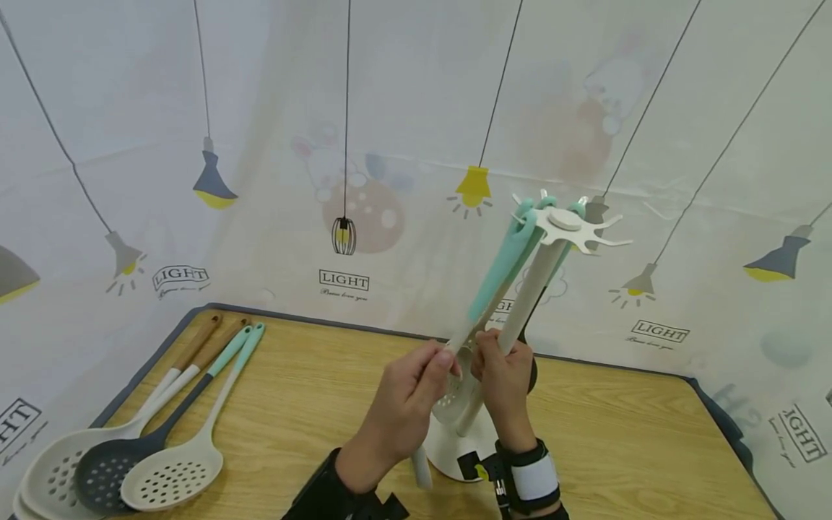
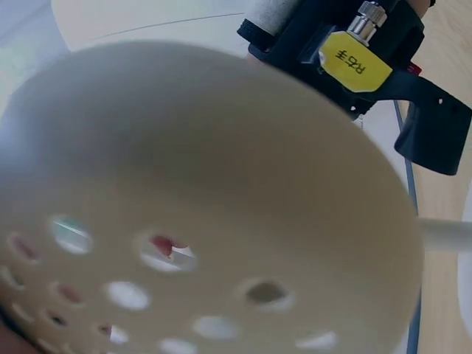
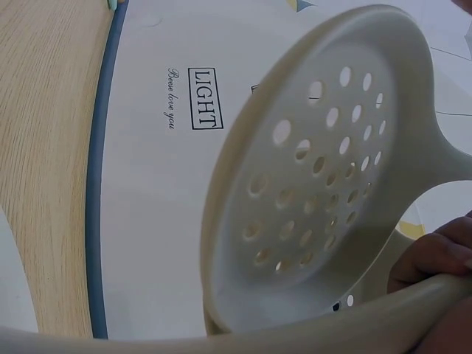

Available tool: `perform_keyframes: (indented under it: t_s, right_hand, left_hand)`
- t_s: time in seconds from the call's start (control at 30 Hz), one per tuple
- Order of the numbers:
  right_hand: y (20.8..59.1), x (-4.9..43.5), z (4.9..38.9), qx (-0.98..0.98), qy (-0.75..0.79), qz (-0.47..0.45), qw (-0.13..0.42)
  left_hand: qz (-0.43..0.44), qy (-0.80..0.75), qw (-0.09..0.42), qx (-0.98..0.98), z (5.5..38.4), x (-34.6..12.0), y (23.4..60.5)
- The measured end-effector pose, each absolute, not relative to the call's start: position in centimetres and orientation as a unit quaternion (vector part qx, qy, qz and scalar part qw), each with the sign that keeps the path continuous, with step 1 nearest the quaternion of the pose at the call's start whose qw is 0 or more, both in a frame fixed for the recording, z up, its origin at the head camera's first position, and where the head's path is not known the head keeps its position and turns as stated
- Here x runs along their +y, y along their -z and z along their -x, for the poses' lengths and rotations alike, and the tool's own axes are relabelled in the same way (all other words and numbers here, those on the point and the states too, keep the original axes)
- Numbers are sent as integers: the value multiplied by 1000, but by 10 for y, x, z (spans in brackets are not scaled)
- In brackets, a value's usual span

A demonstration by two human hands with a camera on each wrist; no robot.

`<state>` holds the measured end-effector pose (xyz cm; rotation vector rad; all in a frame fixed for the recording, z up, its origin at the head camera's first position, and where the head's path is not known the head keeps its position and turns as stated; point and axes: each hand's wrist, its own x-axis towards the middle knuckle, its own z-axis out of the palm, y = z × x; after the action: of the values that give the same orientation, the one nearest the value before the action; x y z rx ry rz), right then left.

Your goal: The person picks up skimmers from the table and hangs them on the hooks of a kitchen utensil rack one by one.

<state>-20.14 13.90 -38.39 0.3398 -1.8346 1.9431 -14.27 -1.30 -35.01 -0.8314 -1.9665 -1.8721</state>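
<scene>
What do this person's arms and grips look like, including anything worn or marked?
The left grip is ungloved; behind it sits a black wrist band. The right grip is ungloved too, with a black strap bearing a white panel. The strap's dark mount has a silver knurled screw and a yellow label marked R and further characters.

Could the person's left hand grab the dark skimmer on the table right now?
Probably not without letting go: the left hand pinches a teal-handled utensil, though the dark skimmer has its handle uncovered.
</scene>
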Motion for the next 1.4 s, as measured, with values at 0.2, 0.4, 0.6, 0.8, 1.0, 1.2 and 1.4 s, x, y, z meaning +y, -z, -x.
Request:
perform_keyframes:
  t_s: [0.2, 0.4, 0.6, 0.8, 1.0, 1.2, 1.4]
  right_hand:
    - [383, 139, 201, -657, -709, -124, 223]
    - [383, 139, 200, -663, -704, -119, 226]
    - [383, 138, 201, -667, -701, -115, 226]
    - [383, 138, 201, -668, -699, -116, 226]
    - [382, 139, 201, -669, -700, -112, 224]
    - [383, 139, 201, -670, -701, -104, 220]
    - [383, 139, 201, -672, -698, -105, 223]
  left_hand:
    - [295, 663, 106, -680, 150, -7, 356]
    - [303, 657, 97, -683, 155, -4, 360]
    - [284, 625, 128, -716, 157, -2, 367]
    - [260, 596, 160, -742, 156, -1, 372]
    - [258, 560, 221, -756, 154, -1, 373]
    - [261, 550, 228, -760, 153, -1, 375]
    - [248, 543, 236, -766, 149, -3, 375]
